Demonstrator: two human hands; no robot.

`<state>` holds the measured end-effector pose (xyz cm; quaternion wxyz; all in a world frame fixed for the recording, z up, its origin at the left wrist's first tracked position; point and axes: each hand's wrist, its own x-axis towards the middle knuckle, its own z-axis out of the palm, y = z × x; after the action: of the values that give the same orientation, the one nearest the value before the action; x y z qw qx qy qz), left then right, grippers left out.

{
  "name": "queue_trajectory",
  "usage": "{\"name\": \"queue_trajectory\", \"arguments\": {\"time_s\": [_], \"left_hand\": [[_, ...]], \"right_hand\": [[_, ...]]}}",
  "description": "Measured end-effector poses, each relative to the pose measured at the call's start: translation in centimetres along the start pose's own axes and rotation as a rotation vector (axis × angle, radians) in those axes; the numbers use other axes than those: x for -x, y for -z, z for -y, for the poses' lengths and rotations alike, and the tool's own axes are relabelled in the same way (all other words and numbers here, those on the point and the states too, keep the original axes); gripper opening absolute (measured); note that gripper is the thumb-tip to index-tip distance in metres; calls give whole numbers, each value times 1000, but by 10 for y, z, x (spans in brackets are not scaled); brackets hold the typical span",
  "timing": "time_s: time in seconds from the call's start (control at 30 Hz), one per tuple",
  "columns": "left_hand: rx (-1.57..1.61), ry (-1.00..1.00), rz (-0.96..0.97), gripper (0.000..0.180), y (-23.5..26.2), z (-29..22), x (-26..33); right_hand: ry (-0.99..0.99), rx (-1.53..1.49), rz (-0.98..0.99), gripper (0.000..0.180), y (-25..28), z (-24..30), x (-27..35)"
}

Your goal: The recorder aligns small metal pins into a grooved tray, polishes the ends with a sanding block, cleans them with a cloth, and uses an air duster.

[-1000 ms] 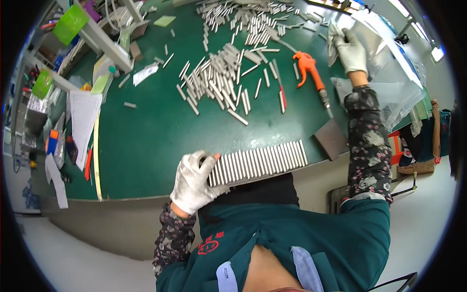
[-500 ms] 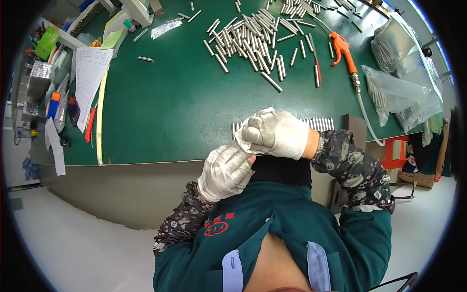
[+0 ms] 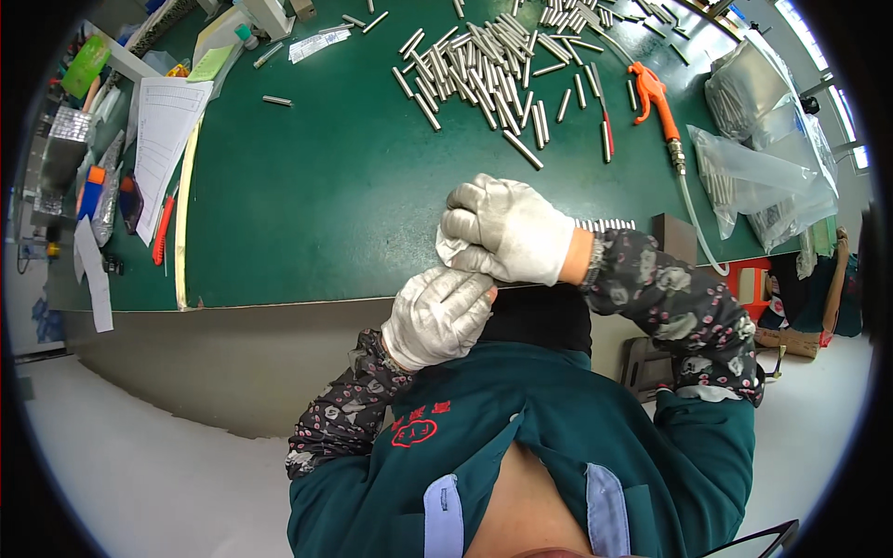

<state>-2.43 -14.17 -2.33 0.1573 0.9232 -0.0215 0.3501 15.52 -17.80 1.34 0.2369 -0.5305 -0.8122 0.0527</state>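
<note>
Green-topped workbench (image 3: 307, 195) over pale grey floor (image 3: 139, 474), bright windows (image 3: 819, 56) at upper right.

Heap of metal rods (image 3: 488, 65) lies at table (image 3: 307, 205) far side. Air blow gun (image 3: 651, 88) right of heap; plastic bags (image 3: 763, 158) further right. Paper sheet (image 3: 163, 130) at left. Row of rods (image 3: 605, 224) behind right hand (image 3: 507, 232).

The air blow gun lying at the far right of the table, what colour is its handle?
Orange, with a metal fitting and clear hose below it; the air blow gun shows in the head view.

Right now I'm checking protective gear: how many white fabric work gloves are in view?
2: white fabric glove on the left hand at the green table's edge; another on the right hand just above, touching it.
</note>
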Motion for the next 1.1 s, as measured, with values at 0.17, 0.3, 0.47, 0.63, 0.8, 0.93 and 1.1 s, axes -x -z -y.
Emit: {"name": "queue_trajectory", "arguments": {"time_s": [0.17, 0.3, 0.47, 0.63, 0.8, 0.93, 1.1], "left_hand": [[-19, -6, -6, 14, -1, 2, -1], [-17, -20, -20, 12, -4, 4, 2], [-15, -47, -35, 26, 3, 3, 4], [-327, 237, -190, 40, 16, -2, 7], [-240, 330, -29, 42, 13, -7, 7], [-256, 244, -76, 38, 16, -3, 8], [-241, 133, -60, 25, 5, 1, 8]], "right_hand": [[-87, 49, 139, 26, -4, 1, -18], [-150, -31, 123, 26, -9, -6, -26], [-382, -362, 42, 31, 8, -9, -23], [-487, -316, -55, 36, 20, -24, -19], [-528, -563, -207, 33, 7, -48, -5], [-454, -258, -171, 27, 34, -7, -9], [-93, 12, -35, 25, -8, 1, -8]]}}
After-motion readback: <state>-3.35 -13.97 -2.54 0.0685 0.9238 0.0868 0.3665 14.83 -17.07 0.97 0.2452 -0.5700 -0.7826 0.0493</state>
